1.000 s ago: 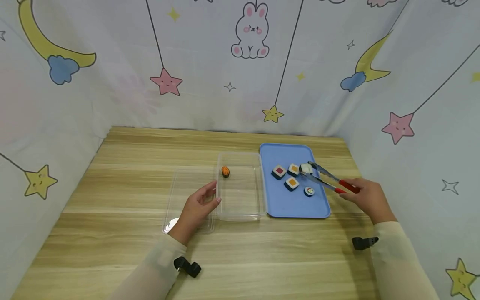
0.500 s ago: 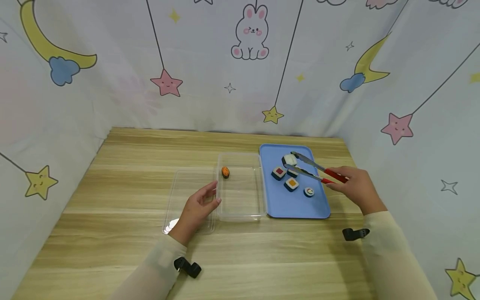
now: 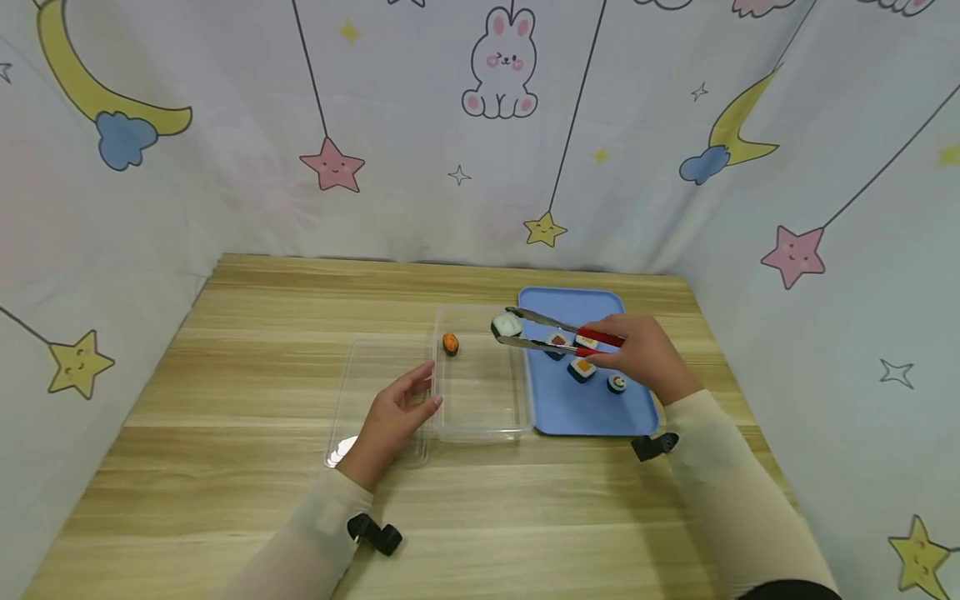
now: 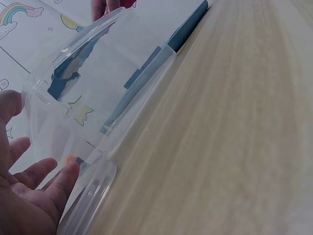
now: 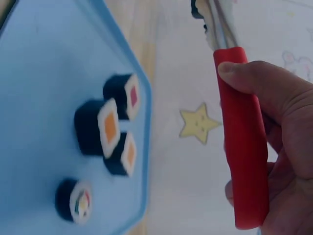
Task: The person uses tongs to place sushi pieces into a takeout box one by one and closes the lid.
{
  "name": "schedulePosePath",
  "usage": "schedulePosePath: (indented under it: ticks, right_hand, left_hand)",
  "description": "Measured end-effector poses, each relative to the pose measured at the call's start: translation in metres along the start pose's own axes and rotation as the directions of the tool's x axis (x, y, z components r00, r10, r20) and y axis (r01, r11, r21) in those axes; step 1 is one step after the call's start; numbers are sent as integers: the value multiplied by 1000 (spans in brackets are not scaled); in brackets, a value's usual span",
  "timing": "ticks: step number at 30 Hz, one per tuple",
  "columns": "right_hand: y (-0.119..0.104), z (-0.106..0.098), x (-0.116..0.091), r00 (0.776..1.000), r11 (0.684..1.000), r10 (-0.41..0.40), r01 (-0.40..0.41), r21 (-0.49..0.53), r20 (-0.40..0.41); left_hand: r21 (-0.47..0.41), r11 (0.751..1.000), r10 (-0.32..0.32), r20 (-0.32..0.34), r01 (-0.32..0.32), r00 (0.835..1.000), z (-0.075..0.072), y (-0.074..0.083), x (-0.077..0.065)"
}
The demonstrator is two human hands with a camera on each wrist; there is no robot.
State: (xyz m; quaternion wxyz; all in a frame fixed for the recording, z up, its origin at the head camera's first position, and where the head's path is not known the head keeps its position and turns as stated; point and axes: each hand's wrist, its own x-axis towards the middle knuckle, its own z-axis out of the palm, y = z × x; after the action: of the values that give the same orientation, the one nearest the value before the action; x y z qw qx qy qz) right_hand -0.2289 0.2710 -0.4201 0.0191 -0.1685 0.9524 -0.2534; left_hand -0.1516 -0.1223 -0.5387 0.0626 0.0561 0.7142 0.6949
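Observation:
My right hand (image 3: 647,354) holds red-handled metal tongs (image 3: 551,319) by their grips. Between the tong tips is a white-topped sushi piece (image 3: 506,325) with a dark underside, over the back right of the clear plastic box (image 3: 483,392). In the right wrist view, the thumb lies along the red handle (image 5: 242,142). My left hand (image 3: 393,421) is at the box's left wall, fingers loosely extended; in the left wrist view the thumb reaches the box's rim (image 4: 29,88). One orange-topped sushi piece (image 3: 450,344) sits inside the box, at its left side.
A blue tray (image 3: 592,417) stands right of the box, bearing several sushi pieces, among them a small round roll (image 3: 617,383) and an orange-centred one (image 3: 582,369). A clear lid (image 3: 360,392) lies left of the box, partly under my left hand. Printed curtains (image 3: 420,225) surround the wooden table (image 3: 225,433).
My right hand has carried the white-topped sushi piece in the tongs leftward, from the tray to over the box. The left hand and box have stayed in place.

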Motion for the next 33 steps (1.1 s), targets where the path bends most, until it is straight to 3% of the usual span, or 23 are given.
schedulePosePath:
  ticks: [11, 22, 33]
  right_hand:
    - [-35, 20, 38, 988, 994, -93, 99, -40, 123]
    - [-63, 18, 58, 973, 962, -92, 142, -232, 213]
    - [-80, 20, 68, 956, 919, -85, 184, -348, 281]
  left_hand:
    - [-35, 999, 9, 7, -9, 1000, 1, 2, 0]
    - [-41, 999, 18, 7, -17, 1000, 2, 1, -1]
    - [-39, 999, 13, 5, -13, 1000, 2, 1, 0]
